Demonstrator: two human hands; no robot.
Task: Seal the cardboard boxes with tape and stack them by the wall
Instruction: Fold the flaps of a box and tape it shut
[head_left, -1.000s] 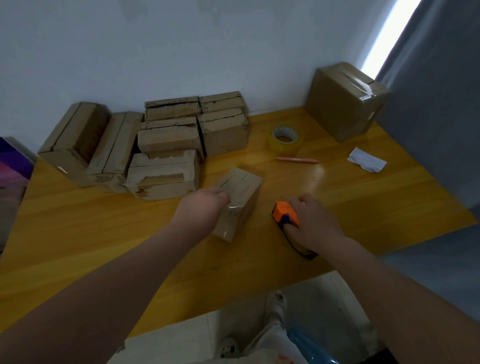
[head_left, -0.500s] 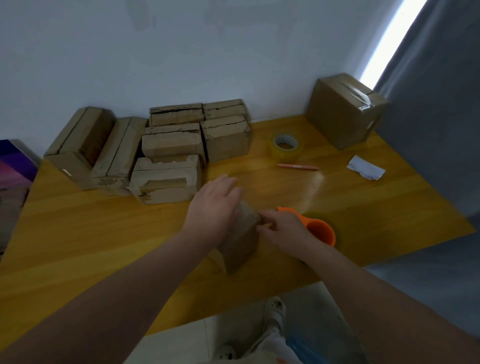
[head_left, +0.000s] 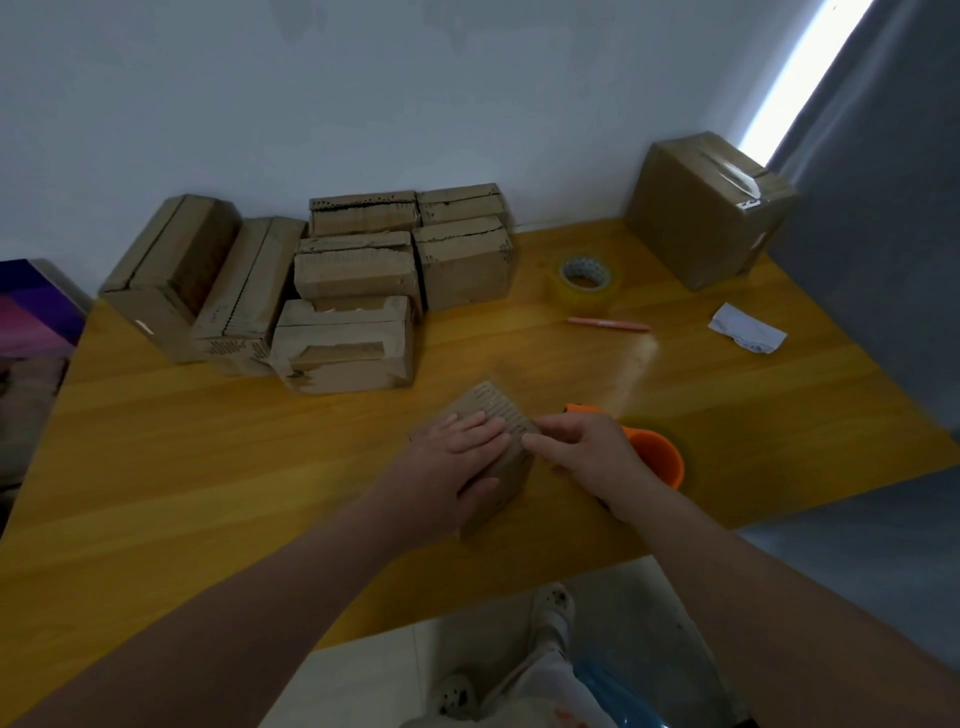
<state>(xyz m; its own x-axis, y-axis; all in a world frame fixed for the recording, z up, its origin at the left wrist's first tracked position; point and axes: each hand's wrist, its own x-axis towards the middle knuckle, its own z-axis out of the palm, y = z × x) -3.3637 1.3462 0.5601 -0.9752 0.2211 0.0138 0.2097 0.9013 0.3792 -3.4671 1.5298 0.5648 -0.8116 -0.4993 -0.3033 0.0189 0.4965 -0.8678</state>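
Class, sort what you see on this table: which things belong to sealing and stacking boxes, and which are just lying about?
For the job: small front box, orange tape dispenser, tape roll, stacked boxes by the wall, large box.
Lying about: pink pen, crumpled paper.

The counter (head_left: 208, 467) is of yellow wood and its far edge meets the wall. At the back left stands a tight group of cardboard boxes (head_left: 358, 270), some stacked on others. One large box (head_left: 701, 223) stands alone in the back right corner. Between them lies a tape roll (head_left: 584, 280), flat, with a pink pen (head_left: 608, 325) just before it and a crumpled white paper (head_left: 748, 335) further right. Near the front edge stands a small box (head_left: 498, 410), and an orange tape dispenser (head_left: 657, 457) is just beside it.
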